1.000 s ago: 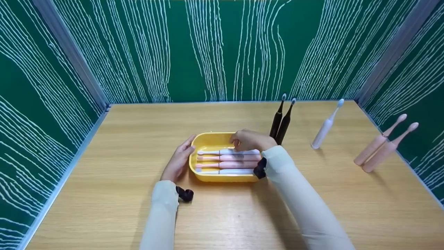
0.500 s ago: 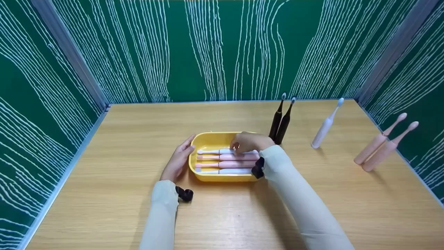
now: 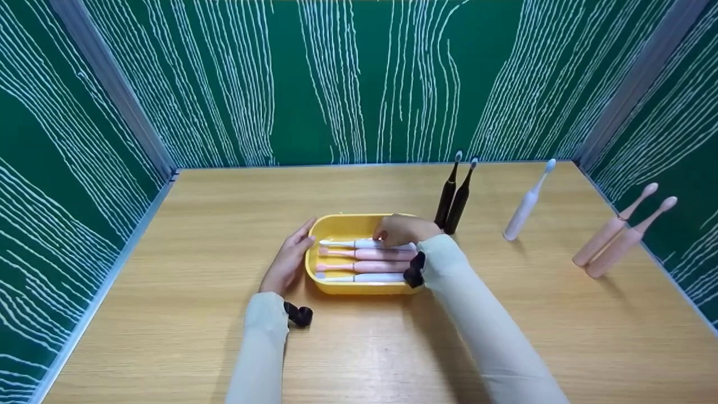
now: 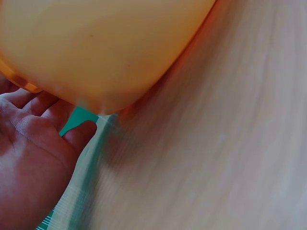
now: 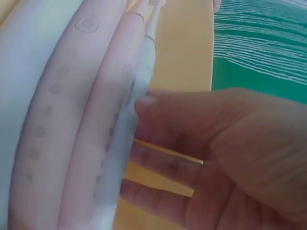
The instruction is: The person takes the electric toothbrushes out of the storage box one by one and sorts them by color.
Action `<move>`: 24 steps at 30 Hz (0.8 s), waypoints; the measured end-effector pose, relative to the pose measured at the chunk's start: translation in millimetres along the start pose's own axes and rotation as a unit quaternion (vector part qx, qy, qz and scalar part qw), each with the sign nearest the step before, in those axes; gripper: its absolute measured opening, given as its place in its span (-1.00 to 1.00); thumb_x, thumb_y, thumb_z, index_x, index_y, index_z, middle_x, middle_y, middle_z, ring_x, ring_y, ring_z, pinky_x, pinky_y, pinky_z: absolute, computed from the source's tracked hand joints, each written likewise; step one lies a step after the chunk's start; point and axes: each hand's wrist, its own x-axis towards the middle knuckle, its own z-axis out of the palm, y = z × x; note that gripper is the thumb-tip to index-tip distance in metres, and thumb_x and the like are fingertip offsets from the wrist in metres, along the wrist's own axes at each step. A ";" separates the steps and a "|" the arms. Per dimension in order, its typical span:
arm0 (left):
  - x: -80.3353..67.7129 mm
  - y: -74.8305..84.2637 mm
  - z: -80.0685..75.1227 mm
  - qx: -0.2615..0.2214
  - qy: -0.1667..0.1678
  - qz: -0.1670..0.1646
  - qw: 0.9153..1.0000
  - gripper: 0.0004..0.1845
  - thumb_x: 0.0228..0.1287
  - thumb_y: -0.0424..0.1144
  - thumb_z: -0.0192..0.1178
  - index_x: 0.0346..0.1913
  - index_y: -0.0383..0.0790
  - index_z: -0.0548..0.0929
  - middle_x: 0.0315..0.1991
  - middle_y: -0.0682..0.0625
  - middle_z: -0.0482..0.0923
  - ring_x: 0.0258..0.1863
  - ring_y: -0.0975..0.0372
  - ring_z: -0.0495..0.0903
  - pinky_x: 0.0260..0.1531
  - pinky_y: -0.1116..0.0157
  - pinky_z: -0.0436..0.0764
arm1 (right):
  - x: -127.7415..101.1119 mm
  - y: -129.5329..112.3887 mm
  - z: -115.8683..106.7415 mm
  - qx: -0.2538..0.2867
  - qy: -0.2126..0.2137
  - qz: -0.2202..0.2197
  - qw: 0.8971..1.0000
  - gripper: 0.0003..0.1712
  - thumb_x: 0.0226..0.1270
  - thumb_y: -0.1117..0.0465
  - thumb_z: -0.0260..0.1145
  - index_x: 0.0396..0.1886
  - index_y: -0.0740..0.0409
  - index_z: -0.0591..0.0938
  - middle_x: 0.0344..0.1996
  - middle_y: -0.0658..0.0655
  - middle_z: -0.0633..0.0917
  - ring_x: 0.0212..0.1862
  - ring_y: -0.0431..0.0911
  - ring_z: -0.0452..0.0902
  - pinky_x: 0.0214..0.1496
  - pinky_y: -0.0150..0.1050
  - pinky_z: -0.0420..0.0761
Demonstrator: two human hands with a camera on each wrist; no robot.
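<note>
found the far white brush (image 3: 363, 244) lying in the yellow tray (image 3: 359, 290), near the back wall, with handle to the right and head to the left. saw the right hand (image 3: 409, 228) bent over that handle, touching with thumb and fingertips from the far side; could not tell pinching from mere pressing. counted two lying pink brushes (image 3: 386, 266) alongside, then the near white brush (image 3: 373, 278) next to the front wall, all roughly parallel, heads left. saw the left hand (image 3: 286, 259) resting at the tray's left end, fingers loosely extended against the outside, thumb at the rim. noted two black brushes (image 3: 461, 202) upright and close together just beyond the right hand. made out a single upright white brush (image 3: 522, 215) farther right, then two upright pink brushes (image 3: 615, 253) near the right edge of the worktop (image 3: 168, 280). noticed pale sleeves (image 3: 262, 336), and green walls (image 3: 479, 84) with wavy white lines behind.
</note>
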 end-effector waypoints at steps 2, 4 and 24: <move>0.5 -0.7 -0.1 0.002 0.001 0.003 1.000 -0.44 0.46 -0.36 -0.13 0.48 -0.29 0.11 0.54 -0.15 -0.04 0.54 0.07 -0.14 0.54 0.15 -0.14 | 0.7 2.3 0.4 -0.002 0.004 0.001 1.000 -0.60 0.31 0.37 0.17 0.09 -0.01 0.65 0.00 0.07 0.63 0.00 -0.02 0.46 0.27 -0.08 0.50; 0.8 -1.3 -0.3 0.002 0.000 0.005 1.000 -0.43 0.46 -0.36 -0.13 0.48 -0.30 0.10 0.53 -0.16 -0.05 0.54 0.06 -0.14 0.54 0.15 -0.14 | 0.5 4.5 0.8 0.007 0.007 0.005 1.000 -0.59 0.30 0.37 0.17 0.09 0.00 0.65 -0.01 0.08 0.64 -0.01 -0.02 0.46 0.25 -0.09 0.51; 1.5 -1.9 -0.6 -0.024 0.000 0.001 1.000 -0.43 0.46 -0.36 -0.14 0.48 -0.35 0.08 0.53 -0.15 -0.03 0.54 0.09 -0.12 0.53 0.18 -0.08 | -3.1 4.6 2.9 0.009 0.015 0.008 1.000 -0.58 0.26 0.42 0.21 0.08 0.03 0.66 -0.08 0.08 0.64 -0.06 -0.02 0.46 0.12 -0.17 0.53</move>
